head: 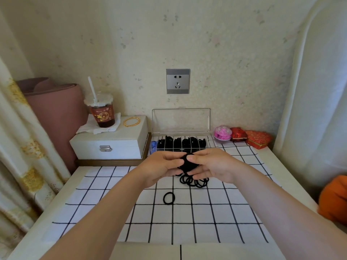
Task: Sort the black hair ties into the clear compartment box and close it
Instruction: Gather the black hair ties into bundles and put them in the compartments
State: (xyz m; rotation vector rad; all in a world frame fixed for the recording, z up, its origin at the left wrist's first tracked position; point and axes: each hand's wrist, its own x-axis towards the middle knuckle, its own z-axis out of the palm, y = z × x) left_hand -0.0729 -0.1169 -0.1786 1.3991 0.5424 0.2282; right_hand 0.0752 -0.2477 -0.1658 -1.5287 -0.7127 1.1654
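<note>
The white table (140, 252) carries a checked cloth (206, 212), wooden tray (112, 162) and clear compartment box (181, 121).

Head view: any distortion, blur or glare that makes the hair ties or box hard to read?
Head view: wide-angle bending bows the tablecloth lines; light soft, shadows faint; the black hair ties pinched between left hand and right hand merge into one dark mass; the clear box lid shows no harsh glare.

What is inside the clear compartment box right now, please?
Black hair ties fill most compartments; something blue sits leftmost. The left hand and right hand partly cover the front.
</note>
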